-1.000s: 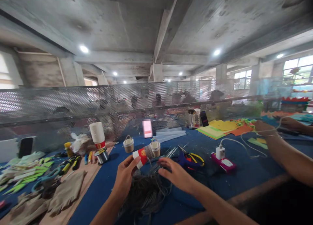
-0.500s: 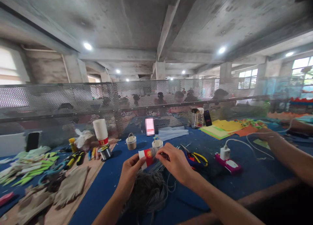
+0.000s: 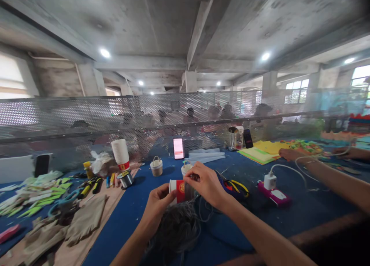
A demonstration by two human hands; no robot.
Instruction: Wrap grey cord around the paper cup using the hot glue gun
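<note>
My left hand (image 3: 157, 206) grips the open end of a red and white paper cup (image 3: 179, 190) held sideways above the blue table (image 3: 135, 204). Grey cord wraps the cup's far end. My right hand (image 3: 205, 183) is closed over that wrapped end, pinching the cord. A loose tangle of the same grey cord (image 3: 176, 227) lies below both hands, with strands running up to the cup.
Two small wrapped baskets (image 3: 156, 166) stand behind the cup. A stack of paper cups (image 3: 120, 153), a wire spool (image 3: 125, 178), pliers and markers lie left. Scissors (image 3: 235, 187) and a charger on a pink power bank (image 3: 273, 191) lie right. Another person's arms (image 3: 326, 177) reach over coloured felt. A perforated metal screen (image 3: 86, 119) backs the table.
My right hand came up from the cord pile onto the cup's wrapped end. The cup has tipped more level and moved slightly right.
</note>
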